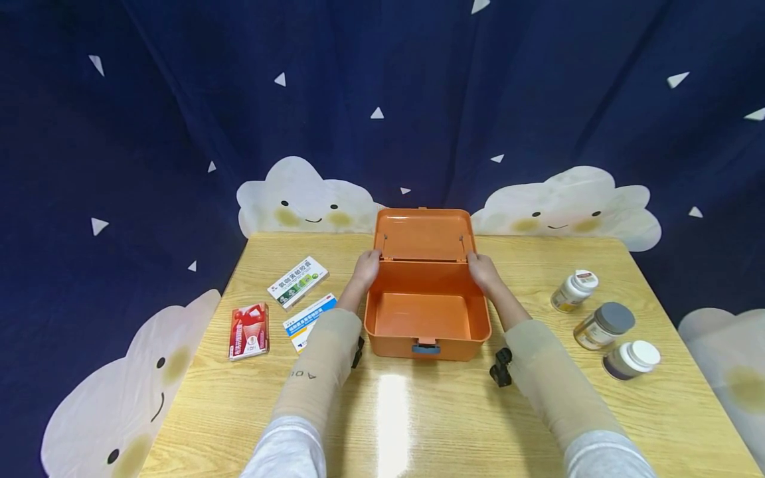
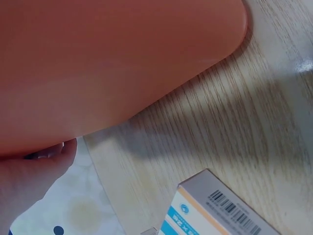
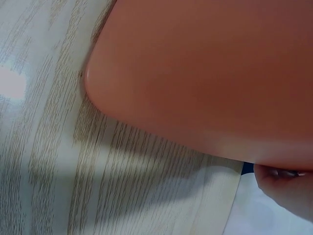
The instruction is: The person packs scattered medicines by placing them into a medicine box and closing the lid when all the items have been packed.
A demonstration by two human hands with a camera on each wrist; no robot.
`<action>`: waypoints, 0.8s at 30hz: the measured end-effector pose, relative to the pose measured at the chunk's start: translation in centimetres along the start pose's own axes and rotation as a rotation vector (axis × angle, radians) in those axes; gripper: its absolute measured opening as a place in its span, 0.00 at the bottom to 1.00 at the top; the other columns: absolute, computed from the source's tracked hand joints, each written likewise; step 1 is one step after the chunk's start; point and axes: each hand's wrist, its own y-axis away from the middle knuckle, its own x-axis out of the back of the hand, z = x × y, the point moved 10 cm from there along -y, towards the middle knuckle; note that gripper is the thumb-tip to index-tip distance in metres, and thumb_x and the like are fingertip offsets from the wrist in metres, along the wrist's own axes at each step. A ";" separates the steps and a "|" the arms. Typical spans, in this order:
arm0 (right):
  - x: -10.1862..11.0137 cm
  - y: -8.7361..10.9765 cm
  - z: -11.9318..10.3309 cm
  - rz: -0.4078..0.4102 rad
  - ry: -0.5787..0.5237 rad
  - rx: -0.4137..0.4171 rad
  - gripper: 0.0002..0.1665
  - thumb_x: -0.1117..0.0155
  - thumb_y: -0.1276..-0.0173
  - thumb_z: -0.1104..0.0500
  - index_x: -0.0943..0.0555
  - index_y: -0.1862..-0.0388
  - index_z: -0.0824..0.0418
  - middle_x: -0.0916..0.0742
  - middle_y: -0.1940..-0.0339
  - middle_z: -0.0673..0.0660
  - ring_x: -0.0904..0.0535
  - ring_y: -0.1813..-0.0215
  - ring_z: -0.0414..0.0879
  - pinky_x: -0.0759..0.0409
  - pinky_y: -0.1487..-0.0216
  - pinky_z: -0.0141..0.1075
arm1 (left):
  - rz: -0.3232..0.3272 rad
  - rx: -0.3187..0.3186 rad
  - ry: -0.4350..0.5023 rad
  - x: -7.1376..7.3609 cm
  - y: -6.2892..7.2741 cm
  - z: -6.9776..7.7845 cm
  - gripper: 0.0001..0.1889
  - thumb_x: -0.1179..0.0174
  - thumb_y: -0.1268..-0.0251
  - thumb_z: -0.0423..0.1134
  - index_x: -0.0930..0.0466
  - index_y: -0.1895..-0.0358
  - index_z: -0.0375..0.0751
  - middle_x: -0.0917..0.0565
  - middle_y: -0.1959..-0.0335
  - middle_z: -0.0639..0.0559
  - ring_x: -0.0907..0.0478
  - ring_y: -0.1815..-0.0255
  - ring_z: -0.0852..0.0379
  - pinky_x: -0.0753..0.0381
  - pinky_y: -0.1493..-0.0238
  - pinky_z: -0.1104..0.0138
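The orange plastic storage box with a hinged lid is set at the centre of the light wooden table, its blue front latch turned toward 6 o'clock and the lid raised upright along the 12 o'clock edge. The box's long axis runs from 9 to 3 o'clock, and its inside is seen to be bare. The left hand is placed at the box's rear left corner and the right hand at the rear right corner, each curled about the lid's lower edge near the hinge; the box lies between the two, equally near to both. In the left wrist view a fingertip is pressed against the orange wall, and the same is shown for the right hand. At 9 o'clock of the box three flat cartons are laid: a green-and-white medicine carton, a blue-and-white medicine carton just beside the left forearm, and a red carton farther out. At 3 o'clock, well apart from the box, a white-capped small bottle, a grey-lidded jar and a white-lidded dark jar are stood.
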 end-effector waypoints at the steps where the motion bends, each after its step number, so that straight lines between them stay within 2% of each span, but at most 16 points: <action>1: 0.1 0.0 0.0 0.009 0.004 -0.006 0.28 0.73 0.26 0.51 0.33 0.51 0.73 0.30 0.47 0.70 0.35 0.47 0.56 0.36 0.45 0.47 | -0.013 0.006 0.010 0.1 0.4 0.2 0.32 0.63 0.32 0.58 0.30 0.41 0.34 0.28 0.41 0.43 0.32 0.40 0.48 0.33 0.43 0.58; 3: 0.1 0.1 0.1 0.013 0.011 -0.021 0.25 0.73 0.26 0.51 0.33 0.61 0.70 0.30 0.53 0.68 0.36 0.53 0.55 0.37 0.51 0.45 | -0.004 0.011 0.018 0.2 0.5 0.2 0.31 0.61 0.33 0.57 0.29 0.42 0.33 0.26 0.43 0.43 0.30 0.43 0.48 0.31 0.45 0.58; 4: 0.1 0.1 0.2 0.011 0.011 -0.031 0.24 0.73 0.27 0.51 0.35 0.65 0.68 0.31 0.56 0.68 0.36 0.55 0.55 0.37 0.53 0.44 | -0.029 0.023 0.040 0.0 0.3 -0.2 0.31 0.61 0.33 0.58 0.29 0.42 0.34 0.26 0.42 0.44 0.30 0.43 0.49 0.31 0.45 0.58; 6: 0.1 0.2 0.3 0.008 0.007 -0.045 0.23 0.73 0.27 0.51 0.35 0.67 0.66 0.30 0.56 0.67 0.36 0.55 0.54 0.37 0.54 0.44 | -0.043 0.032 0.065 -0.3 -0.2 -0.9 0.32 0.60 0.34 0.59 0.29 0.42 0.36 0.26 0.43 0.45 0.29 0.45 0.50 0.31 0.46 0.58; 9: 0.0 0.3 0.4 0.000 -0.001 -0.067 0.24 0.73 0.27 0.51 0.34 0.64 0.68 0.30 0.52 0.68 0.36 0.54 0.55 0.37 0.53 0.44 | -0.015 0.032 0.041 -0.5 -1.3 -1.9 0.31 0.61 0.34 0.59 0.28 0.44 0.35 0.25 0.46 0.42 0.27 0.49 0.49 0.29 0.51 0.56; 11: 0.1 0.3 0.3 0.010 -0.002 -0.072 0.25 0.73 0.27 0.51 0.33 0.58 0.70 0.30 0.49 0.68 0.36 0.53 0.55 0.36 0.52 0.45 | 0.001 0.017 0.025 -0.5 -1.4 -1.9 0.31 0.60 0.35 0.60 0.28 0.45 0.35 0.25 0.47 0.41 0.27 0.51 0.48 0.28 0.54 0.55; 12: 0.1 0.4 0.3 0.015 -0.001 -0.071 0.25 0.73 0.27 0.52 0.33 0.58 0.71 0.30 0.49 0.68 0.36 0.53 0.55 0.36 0.53 0.45 | -0.014 0.021 0.029 -0.7 -1.6 -2.0 0.32 0.61 0.35 0.60 0.28 0.45 0.36 0.25 0.46 0.42 0.27 0.50 0.48 0.28 0.53 0.55; 13: 0.2 0.4 0.3 0.020 0.001 -0.069 0.25 0.72 0.27 0.52 0.33 0.58 0.71 0.29 0.51 0.68 0.36 0.54 0.54 0.35 0.54 0.44 | -0.003 0.012 0.021 -0.6 -1.5 -1.9 0.31 0.61 0.34 0.59 0.27 0.45 0.35 0.25 0.47 0.41 0.26 0.51 0.48 0.28 0.54 0.55; 14: 0.2 0.4 0.2 0.028 0.003 -0.067 0.24 0.72 0.27 0.52 0.32 0.60 0.70 0.29 0.54 0.67 0.36 0.56 0.54 0.35 0.56 0.43 | -0.017 0.013 0.027 -0.5 -1.2 -1.6 0.31 0.61 0.34 0.59 0.28 0.44 0.36 0.25 0.46 0.42 0.27 0.50 0.48 0.28 0.53 0.55; 17: 0.4 0.3 0.1 0.043 0.010 -0.053 0.20 0.71 0.28 0.52 0.36 0.70 0.64 0.32 0.68 0.62 0.37 0.64 0.52 0.36 0.64 0.40 | 0.007 0.000 0.013 -0.1 -0.3 -0.6 0.29 0.62 0.33 0.55 0.27 0.46 0.33 0.24 0.49 0.40 0.26 0.53 0.49 0.28 0.57 0.57; 18: 0.4 0.3 0.1 0.046 0.011 -0.048 0.19 0.71 0.28 0.52 0.38 0.72 0.63 0.33 0.70 0.60 0.37 0.66 0.51 0.37 0.65 0.39 | -0.010 0.005 0.023 0.1 0.3 0.0 0.29 0.61 0.33 0.56 0.28 0.45 0.34 0.24 0.48 0.41 0.26 0.52 0.50 0.28 0.56 0.57; 19: 0.4 0.3 0.1 0.048 0.012 -0.044 0.19 0.71 0.28 0.52 0.39 0.74 0.61 0.34 0.72 0.59 0.38 0.67 0.51 0.37 0.67 0.39 | 0.011 -0.011 0.015 0.4 0.8 0.6 0.29 0.59 0.34 0.55 0.28 0.46 0.32 0.24 0.50 0.41 0.26 0.54 0.50 0.28 0.58 0.58; 22: 0.4 0.2 0.0 0.044 0.017 -0.034 0.19 0.71 0.28 0.53 0.40 0.75 0.60 0.36 0.74 0.58 0.39 0.69 0.50 0.38 0.68 0.38 | -0.022 0.023 0.034 0.8 2.8 2.3 0.27 0.59 0.32 0.53 0.30 0.41 0.35 0.27 0.44 0.42 0.28 0.47 0.49 0.29 0.50 0.57; 24: 0.4 0.1 0.0 0.038 0.023 -0.028 0.19 0.71 0.28 0.53 0.40 0.75 0.60 0.36 0.74 0.57 0.39 0.69 0.49 0.38 0.68 0.38 | -0.040 0.019 0.050 0.9 3.3 2.8 0.27 0.58 0.33 0.54 0.31 0.40 0.37 0.28 0.41 0.43 0.30 0.44 0.50 0.31 0.46 0.57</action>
